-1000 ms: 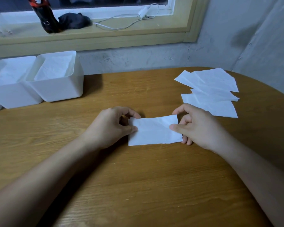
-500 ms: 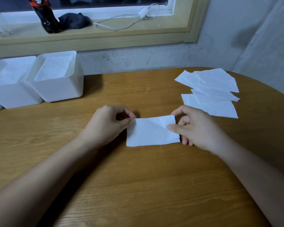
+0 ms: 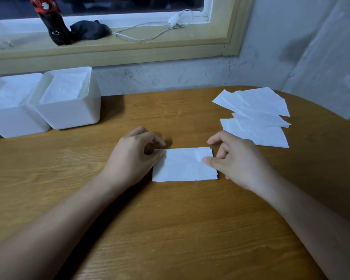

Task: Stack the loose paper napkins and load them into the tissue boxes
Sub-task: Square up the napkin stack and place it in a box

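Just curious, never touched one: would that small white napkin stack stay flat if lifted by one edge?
Probably not: the napkin stack looks thin and creased near the right hand, so it would likely droop. It seems light, so a nudge could slide it across the wooden table. Separate layers show at its right edge; they may fan apart.

Wooden table (image 3: 170, 229) with folded napkin (image 3: 183, 165), loose napkins (image 3: 255, 118), white tissue boxes (image 3: 69, 116).

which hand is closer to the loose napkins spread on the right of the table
Right. The right hand sits just near-left of the loose napkins; the left hand is farther left, across the napkin stack.
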A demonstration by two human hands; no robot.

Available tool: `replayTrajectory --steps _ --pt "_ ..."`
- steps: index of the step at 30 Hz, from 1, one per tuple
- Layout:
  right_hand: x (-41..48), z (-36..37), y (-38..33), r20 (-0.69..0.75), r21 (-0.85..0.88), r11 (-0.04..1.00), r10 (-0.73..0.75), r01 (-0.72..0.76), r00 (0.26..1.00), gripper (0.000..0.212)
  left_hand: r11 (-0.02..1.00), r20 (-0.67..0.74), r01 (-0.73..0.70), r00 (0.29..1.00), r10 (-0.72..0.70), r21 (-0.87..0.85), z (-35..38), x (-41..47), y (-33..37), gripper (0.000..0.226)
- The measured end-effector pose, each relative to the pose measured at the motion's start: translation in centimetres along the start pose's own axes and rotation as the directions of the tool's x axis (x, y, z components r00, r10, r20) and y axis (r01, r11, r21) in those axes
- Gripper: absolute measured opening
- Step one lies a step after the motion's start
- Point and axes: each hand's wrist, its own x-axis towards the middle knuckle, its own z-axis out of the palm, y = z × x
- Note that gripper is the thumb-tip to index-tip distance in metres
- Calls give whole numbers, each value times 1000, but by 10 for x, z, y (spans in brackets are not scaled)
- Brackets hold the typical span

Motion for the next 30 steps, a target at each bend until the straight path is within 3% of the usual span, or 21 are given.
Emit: replayTrajectory --steps 4,8,22,30 --pt "10 -17 18 -176 -185 981 -95 62 980 12 986 33 -167 985 167 17 5 -6 2 29" --pt "21 -36 41 -254 -282 959 -90 15 963 13 963 63 -258 965 254 75 11 -9 3 16" --pt "25 -35 47 -174 -331 941 -129 65 976 13 953 113 -299 950 292 53 9 -21 10 11" --pt "10 -8 20 -29 -134 972 -196 191 980 15 956 110 -295 950 293 -4 8 -19 14 14"
